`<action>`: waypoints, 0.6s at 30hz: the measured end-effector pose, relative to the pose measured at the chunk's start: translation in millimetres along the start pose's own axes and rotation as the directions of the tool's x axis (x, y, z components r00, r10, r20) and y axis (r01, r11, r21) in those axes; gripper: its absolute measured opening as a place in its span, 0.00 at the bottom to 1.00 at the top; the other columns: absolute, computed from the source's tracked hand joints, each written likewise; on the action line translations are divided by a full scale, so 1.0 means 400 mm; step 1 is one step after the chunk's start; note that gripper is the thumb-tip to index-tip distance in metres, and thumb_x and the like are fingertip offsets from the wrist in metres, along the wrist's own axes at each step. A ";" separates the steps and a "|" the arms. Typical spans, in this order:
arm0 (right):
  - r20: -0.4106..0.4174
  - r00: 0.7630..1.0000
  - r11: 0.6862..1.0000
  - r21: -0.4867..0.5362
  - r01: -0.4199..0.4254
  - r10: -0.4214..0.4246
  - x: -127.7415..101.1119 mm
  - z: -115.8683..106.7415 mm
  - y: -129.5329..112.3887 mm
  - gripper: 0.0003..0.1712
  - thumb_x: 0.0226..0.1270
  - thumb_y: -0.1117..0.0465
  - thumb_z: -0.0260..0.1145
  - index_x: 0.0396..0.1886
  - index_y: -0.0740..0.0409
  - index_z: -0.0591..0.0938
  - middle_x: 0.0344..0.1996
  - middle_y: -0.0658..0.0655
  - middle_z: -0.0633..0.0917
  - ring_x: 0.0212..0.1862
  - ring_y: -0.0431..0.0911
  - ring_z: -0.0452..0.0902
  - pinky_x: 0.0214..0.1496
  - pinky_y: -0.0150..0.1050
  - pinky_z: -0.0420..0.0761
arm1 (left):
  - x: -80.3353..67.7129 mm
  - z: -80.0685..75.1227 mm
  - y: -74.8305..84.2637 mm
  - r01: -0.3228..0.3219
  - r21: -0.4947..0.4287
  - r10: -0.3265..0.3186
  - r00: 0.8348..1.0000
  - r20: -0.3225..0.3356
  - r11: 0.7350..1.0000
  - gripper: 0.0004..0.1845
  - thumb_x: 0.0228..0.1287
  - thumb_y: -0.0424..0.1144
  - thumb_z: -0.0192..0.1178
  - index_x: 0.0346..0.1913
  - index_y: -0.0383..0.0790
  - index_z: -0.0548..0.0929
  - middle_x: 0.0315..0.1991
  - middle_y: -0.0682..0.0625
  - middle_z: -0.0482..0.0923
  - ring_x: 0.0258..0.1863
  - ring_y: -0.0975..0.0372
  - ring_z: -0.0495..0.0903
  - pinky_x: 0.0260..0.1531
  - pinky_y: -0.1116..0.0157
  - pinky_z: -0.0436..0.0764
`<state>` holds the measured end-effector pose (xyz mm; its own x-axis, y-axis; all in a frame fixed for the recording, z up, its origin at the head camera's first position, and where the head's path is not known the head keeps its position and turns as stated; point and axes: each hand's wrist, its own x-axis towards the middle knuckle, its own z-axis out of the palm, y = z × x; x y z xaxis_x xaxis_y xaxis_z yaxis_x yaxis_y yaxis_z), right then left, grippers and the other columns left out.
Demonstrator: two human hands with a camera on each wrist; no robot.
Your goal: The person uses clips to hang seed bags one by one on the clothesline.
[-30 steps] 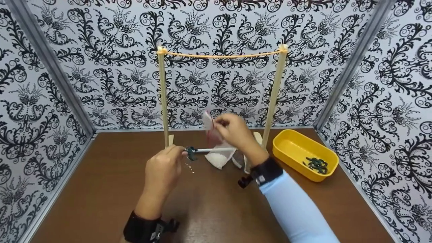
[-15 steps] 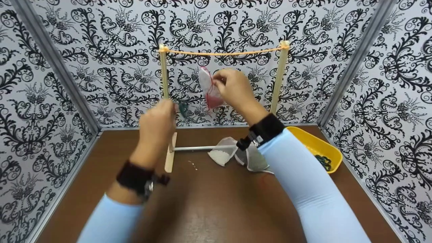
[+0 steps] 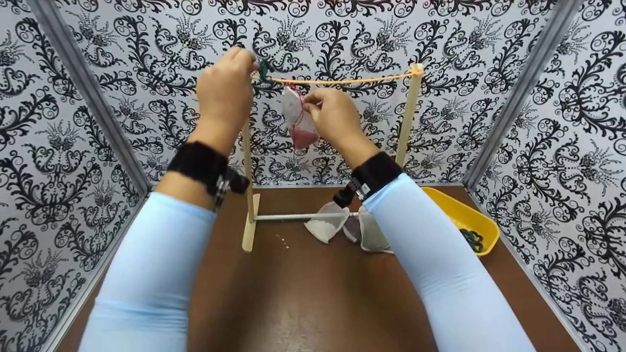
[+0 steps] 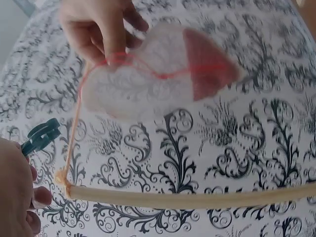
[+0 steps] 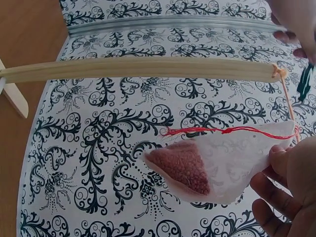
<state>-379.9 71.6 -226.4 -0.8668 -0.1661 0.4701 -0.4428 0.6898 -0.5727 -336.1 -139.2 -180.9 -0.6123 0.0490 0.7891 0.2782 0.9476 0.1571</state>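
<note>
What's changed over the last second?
Both hands rose from low over the table: the left hand, gripping a green clip, and the right hand, pinching the bag of red grains, are now up by the orange cord. Nothing new was grabbed or let go. The other bags and yellow tub stayed put.

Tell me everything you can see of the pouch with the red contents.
The pouch looks like thin, see-through whitish fabric. Reddish grains fill its lower end; the rest looks slack. A red string runs lengthwise along it, trailing loose ends near the bottom. It hangs grain end down, pinched near the top by the right hand. Its top is at the orange cord; whether they touch is unclear.
</note>
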 end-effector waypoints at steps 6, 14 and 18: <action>-0.043 0.999 0.999 0.048 -0.024 0.026 -0.001 0.010 0.016 0.08 0.76 0.58 0.68 0.50 0.48 0.90 0.51 0.48 0.92 0.48 0.40 0.87 0.49 0.32 0.87 | 0.033 0.031 0.026 0.016 0.047 -0.019 0.997 0.074 0.999 0.14 0.84 0.35 0.47 0.54 0.42 0.85 0.55 0.49 0.89 0.34 0.52 0.89 0.29 0.61 0.84; -0.099 0.995 0.998 0.055 -0.002 0.007 0.007 0.021 0.009 0.07 0.75 0.56 0.70 0.47 0.44 0.92 0.49 0.47 0.93 0.47 0.39 0.88 0.48 0.32 0.87 | 0.038 0.057 0.021 -0.003 0.055 -0.003 0.994 0.109 0.998 0.13 0.83 0.35 0.48 0.51 0.45 0.86 0.53 0.50 0.90 0.39 0.48 0.90 0.36 0.53 0.88; -0.122 0.992 0.998 0.060 0.017 -0.009 0.014 0.018 0.001 0.07 0.74 0.56 0.70 0.46 0.44 0.92 0.50 0.48 0.93 0.48 0.40 0.89 0.49 0.32 0.87 | 0.042 0.051 0.021 -0.039 0.060 0.029 0.988 0.148 0.997 0.14 0.84 0.39 0.48 0.51 0.45 0.85 0.53 0.50 0.90 0.41 0.49 0.91 0.39 0.54 0.89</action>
<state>-386.6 65.8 -228.9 -0.8282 -0.0849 0.5539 -0.4701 0.6434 -0.6042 -359.1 -123.9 -178.5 -0.7069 0.1232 0.6965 0.2569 0.9622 0.0905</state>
